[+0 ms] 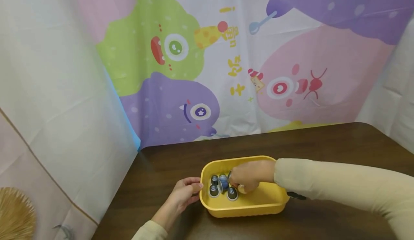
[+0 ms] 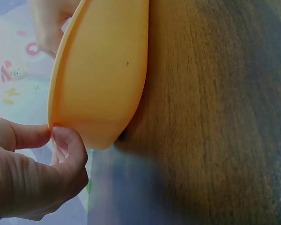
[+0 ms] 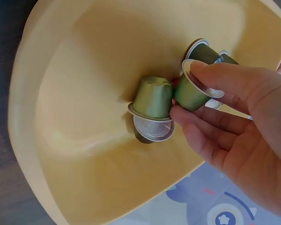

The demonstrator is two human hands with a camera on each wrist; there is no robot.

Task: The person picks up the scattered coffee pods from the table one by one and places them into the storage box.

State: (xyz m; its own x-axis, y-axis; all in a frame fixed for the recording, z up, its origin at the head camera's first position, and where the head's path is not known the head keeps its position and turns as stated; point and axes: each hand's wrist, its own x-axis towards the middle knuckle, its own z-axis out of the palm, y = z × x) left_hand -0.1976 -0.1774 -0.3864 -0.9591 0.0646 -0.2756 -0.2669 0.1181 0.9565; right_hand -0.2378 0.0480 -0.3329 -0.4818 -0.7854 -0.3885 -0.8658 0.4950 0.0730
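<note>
My left hand [image 1: 185,194] pinches the rim of a yellow plastic bin [image 1: 245,211] at its left end; in the left wrist view the thumb lies inside the edge and the curled fingers outside. Reaching down into the bin is my right hand [image 1: 250,177]. In the right wrist view it holds a coffee capsule [image 3: 191,93] between thumb and fingers, the thumb over the foil lid. Right beside the fingertips stands another metallic capsule [image 3: 153,98], with a foil lid [image 3: 154,130] showing under it. Several capsules, one of them a dark capsule [image 1: 232,193], cluster in the bin's left half.
The bin stands on a dark brown wooden table [image 1: 168,161]. Behind the table hangs a curtain [image 1: 239,118] with cartoon monsters, and a pale cloth [image 1: 64,89] hangs at the left. A round straw-coloured object [image 1: 16,213] shows at the lower left.
</note>
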